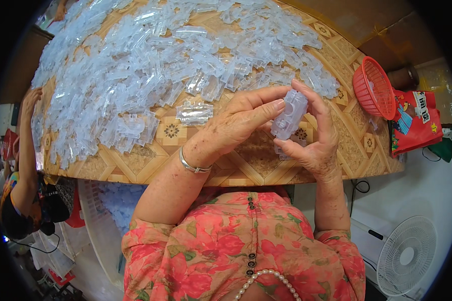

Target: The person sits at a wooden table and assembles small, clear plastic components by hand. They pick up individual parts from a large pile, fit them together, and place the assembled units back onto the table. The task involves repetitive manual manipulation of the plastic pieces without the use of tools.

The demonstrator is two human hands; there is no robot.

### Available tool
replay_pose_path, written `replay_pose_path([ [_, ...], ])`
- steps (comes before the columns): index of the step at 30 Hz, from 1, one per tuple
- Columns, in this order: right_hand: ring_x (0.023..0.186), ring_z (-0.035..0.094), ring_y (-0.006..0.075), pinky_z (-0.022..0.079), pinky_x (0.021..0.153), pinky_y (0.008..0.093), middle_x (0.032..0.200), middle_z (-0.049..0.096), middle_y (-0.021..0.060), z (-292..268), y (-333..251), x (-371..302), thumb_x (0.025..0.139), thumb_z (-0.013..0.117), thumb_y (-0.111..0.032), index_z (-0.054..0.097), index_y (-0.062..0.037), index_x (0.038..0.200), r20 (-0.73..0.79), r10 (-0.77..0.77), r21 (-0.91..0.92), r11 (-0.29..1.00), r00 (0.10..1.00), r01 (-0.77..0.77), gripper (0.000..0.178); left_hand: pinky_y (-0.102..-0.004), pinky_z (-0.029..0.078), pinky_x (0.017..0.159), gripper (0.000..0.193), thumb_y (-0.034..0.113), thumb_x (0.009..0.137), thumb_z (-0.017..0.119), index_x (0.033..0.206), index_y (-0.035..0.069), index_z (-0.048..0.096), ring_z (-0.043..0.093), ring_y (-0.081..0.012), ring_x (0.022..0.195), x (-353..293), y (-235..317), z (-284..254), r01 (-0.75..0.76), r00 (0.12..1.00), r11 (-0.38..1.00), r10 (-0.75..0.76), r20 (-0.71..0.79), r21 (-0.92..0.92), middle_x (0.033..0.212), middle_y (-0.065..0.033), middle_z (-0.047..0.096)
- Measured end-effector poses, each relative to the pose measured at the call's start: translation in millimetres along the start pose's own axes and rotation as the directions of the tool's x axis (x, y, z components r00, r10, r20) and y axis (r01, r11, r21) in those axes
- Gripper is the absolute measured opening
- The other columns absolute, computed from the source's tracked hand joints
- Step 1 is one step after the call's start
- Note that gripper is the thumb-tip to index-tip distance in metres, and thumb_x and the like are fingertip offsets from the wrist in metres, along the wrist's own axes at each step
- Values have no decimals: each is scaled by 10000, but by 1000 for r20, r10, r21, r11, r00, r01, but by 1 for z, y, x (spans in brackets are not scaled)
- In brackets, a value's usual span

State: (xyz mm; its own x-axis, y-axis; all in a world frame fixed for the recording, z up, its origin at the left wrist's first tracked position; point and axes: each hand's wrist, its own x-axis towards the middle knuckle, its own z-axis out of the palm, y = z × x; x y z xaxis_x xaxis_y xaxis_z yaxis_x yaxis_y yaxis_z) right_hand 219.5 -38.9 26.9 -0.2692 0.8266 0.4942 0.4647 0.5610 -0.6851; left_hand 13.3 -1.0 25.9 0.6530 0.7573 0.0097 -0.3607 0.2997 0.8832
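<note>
Between my two hands, above the near edge of the table, is a clear plastic part [290, 114], a small tray-like piece with rounded recesses, held tilted. My left hand [246, 118] pinches its left side, the thumb lying along the upper edge. With fingers curved around the far end and thumb at the near end, my right hand [319, 143] grips it too. A lone clear plastic piece [195, 113] lies on the table left of my hands. Beneath my hands, another clear piece [285, 152] is partly hidden.
A broad heap of clear plastic parts [135, 65] covers much of the patterned table [236, 175]. At the right stand a red plastic basket [373, 88] and a red bag [418, 123]. A white fan [406, 256] is at lower right. Another person's arm [29, 135] reaches the table's left edge.
</note>
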Motion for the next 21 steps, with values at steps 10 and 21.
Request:
replay_pose_path([
  [10,1318,593,301,533,1035,401,1516,531,171,5,2,-2,666,921,-114,479,-86,1459,-10,36,25,999,999,-36,908,-246,508,875,478,301,1069,594,1456,24,563,616,-78,1054,1,-6,-2,-50,999,997,51,-12,64,1217,-22,677],
  [21,1300,600,297,558,1007,399,1521,513,197,14,7,-5,672,924,-127,447,-57,1479,-86,6,77,997,996,1,940,-297,523,991,438,275,1081,573,1437,20,579,640,-138,1156,2,-7,-1,-101,995,993,102,-3,59,1288,-70,674],
])
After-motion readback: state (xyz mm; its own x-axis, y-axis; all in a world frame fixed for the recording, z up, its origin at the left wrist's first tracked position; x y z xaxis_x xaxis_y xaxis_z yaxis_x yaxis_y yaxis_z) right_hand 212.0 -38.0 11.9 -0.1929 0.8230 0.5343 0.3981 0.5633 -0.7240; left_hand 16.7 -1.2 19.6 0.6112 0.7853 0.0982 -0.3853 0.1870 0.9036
